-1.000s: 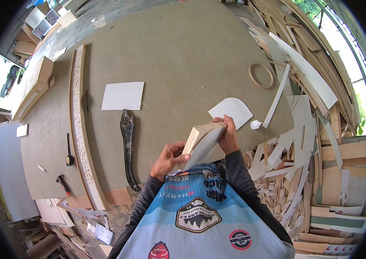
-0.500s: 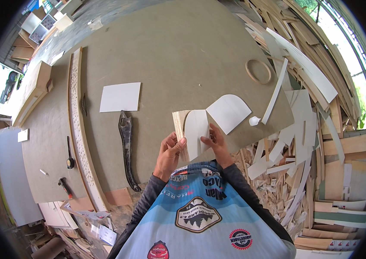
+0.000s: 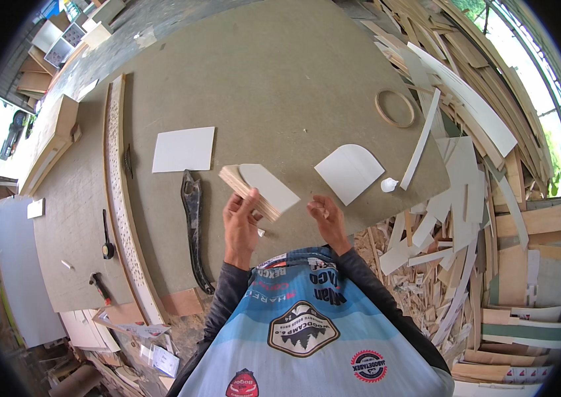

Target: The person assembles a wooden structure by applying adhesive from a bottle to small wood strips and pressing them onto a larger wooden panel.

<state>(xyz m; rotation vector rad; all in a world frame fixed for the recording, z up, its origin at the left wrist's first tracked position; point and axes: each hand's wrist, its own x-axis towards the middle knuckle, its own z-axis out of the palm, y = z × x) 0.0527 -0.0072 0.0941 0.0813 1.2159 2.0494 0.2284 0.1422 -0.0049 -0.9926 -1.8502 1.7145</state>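
My left hand [image 3: 241, 225] grips a thick wooden block [image 3: 248, 192] by its near edge; layered plywood shows along its side. A white sheet with a curved corner [image 3: 268, 185] lies over the block's top face. Just to the right, my right hand [image 3: 325, 218] is apart from the block, its fingers curled and drawn together; whether anything small is between them cannot be made out. Beyond that hand a white panel with a rounded top [image 3: 350, 173] lies flat on the large grey-brown table [image 3: 260, 99]. A small white piece [image 3: 261, 232] shows beside my left hand.
Left of my hands lie a white rectangle [image 3: 184, 149], a dark curved tool [image 3: 194, 228], a long wooden strip [image 3: 118, 165], a tape measure [image 3: 108, 250] and a hammer [image 3: 100, 289]. Rightward are a wooden ring [image 3: 395, 109], a white strip [image 3: 421, 140] and heaped offcuts [image 3: 452, 192].
My left hand has moved left with the block and tilted it flatter. My right hand has come off the white sheet and its fingers have curled in.
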